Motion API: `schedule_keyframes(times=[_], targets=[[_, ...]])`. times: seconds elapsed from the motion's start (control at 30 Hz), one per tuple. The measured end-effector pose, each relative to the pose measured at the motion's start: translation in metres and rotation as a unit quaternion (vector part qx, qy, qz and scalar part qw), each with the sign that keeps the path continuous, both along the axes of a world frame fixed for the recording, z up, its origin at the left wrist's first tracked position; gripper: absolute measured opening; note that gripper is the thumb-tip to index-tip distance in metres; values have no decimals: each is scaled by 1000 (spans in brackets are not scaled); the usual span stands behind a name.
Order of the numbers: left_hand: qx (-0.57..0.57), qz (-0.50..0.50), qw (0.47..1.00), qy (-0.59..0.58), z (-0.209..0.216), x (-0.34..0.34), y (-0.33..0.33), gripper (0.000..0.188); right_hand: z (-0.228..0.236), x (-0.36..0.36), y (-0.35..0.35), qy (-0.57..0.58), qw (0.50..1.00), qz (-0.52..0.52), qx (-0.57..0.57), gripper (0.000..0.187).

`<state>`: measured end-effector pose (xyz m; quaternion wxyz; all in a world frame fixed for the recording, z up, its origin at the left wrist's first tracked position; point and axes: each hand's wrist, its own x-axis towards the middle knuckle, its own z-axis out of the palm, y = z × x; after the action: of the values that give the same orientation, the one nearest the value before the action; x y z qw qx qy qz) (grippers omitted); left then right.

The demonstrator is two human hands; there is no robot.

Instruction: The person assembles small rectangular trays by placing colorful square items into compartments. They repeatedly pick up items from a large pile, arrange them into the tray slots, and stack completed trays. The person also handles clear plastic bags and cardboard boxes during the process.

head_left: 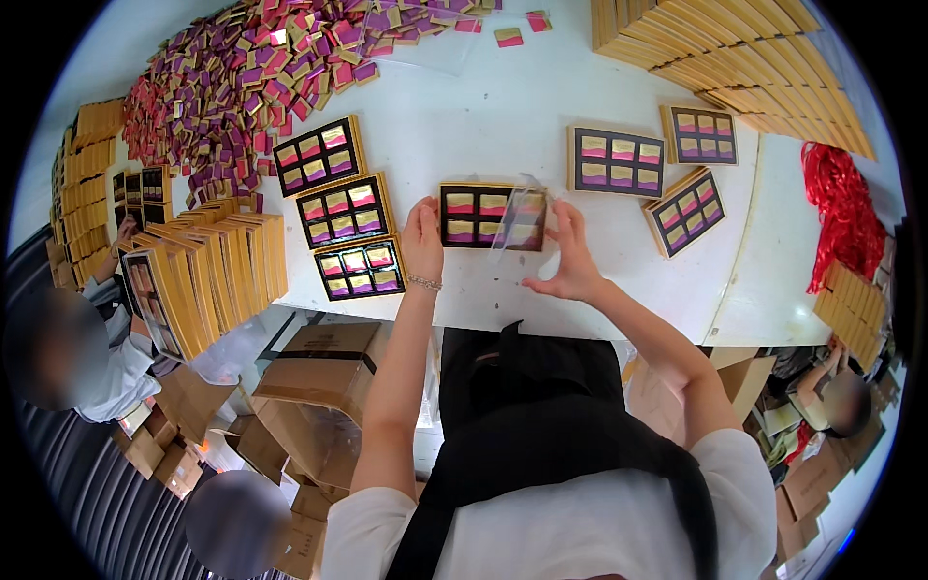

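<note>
Far to the left of the grip, beyond a row of stacked boxes [208,285], a large heap of small wrapped pieces [232,97] in pink, purple and gold spreads up the white table. Nearer, just left of the left hand [422,237], three filled boxes [341,210] lie in a slanting column.

The left hand has its fingers close together against the left edge of the central box [466,217]; whether they pinch it or only steady it cannot be told. This box lies flat on the table between the two hands, a shallow black tray with gold sides and two rows of pieces. It looks light and stiff, best held by its side walls.

A clear plastic cover [519,222] sits slantwise over its right part. It is probably thin, slippery and easily creased or scratched, so edges or corners are the place to hold it.

The right hand [565,253] is spread, thumb well apart from fingers, beside the cover; contact is unclear. Further right lie three more filled boxes [616,161], then red ribbon [833,198].
</note>
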<state>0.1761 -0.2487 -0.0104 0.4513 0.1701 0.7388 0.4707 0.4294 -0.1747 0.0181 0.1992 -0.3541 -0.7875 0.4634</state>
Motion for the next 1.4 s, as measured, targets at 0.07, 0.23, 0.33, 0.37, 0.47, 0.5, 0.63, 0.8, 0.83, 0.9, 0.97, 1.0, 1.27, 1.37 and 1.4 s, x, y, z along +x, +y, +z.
schedule_keyframes(times=[0.07, 0.23, 0.33, 0.37, 0.47, 0.5, 0.63, 0.8, 0.83, 0.9, 0.97, 1.0, 1.27, 1.37, 1.4], targets=[[18, 17, 1000, 2, 0, -3, -1, 51, 7, -12, -1, -7, 999, 23, 45, 125], [16, 34, 998, -46, 7, -8, 0, 55, 15, -32, 19, -156, 980, 71, 100, 108], [19, 45, 997, -61, 10, -4, 0, 54, 17, -44, 23, -176, 973, 102, 106, 105], [17, 53, 996, -66, 17, -2, 4, 53, 16, -50, 24, -186, 970, 109, 115, 104], [3, 14, 1000, 22, 16, -1, 5, 45, 13, -62, 25, -227, 954, 125, 149, 105], [-4, -9, 998, 68, 13, -2, 3, 42, 11, -66, 24, -241, 948, 129, 161, 106], [-8, -19, 993, 120, 3, -3, -1, 38, 5, -71, 21, -284, 935, 137, 160, 114], [-11, 33, 995, 93, 6, -1, 16, 44, 9, -77, 42, -346, 898, 180, 204, 123], [-5, 40, 994, 104, 7, 1, 25, 44, 11, -81, 54, -362, 895, 177, 193, 121], [28, 46, 990, 131, -1, -1, 45, 42, 33, -103, 90, -385, 888, 179, 175, 118], [52, 54, 990, 120, -15, 3, 76, 40, 46, -130, 129, -370, 900, 159, 169, 112], [66, 56, 990, 114, -19, 11, 89, 38, 30, -145, 152, -314, 921, 77, 217, 111], [73, -109, 991, 36, 1, 48, 112, 41, -1, -262, 227, -383, 874, -11, 300, 124], [134, -42, 918, 371, 40, -36, 90, 44, -5, -250, 236, -384, 883, -34, 269, 120], [107, 39, 903, 413, 36, -81, 75, 40, 0, -248, 232, -342, 898, -50, 274, 119]])
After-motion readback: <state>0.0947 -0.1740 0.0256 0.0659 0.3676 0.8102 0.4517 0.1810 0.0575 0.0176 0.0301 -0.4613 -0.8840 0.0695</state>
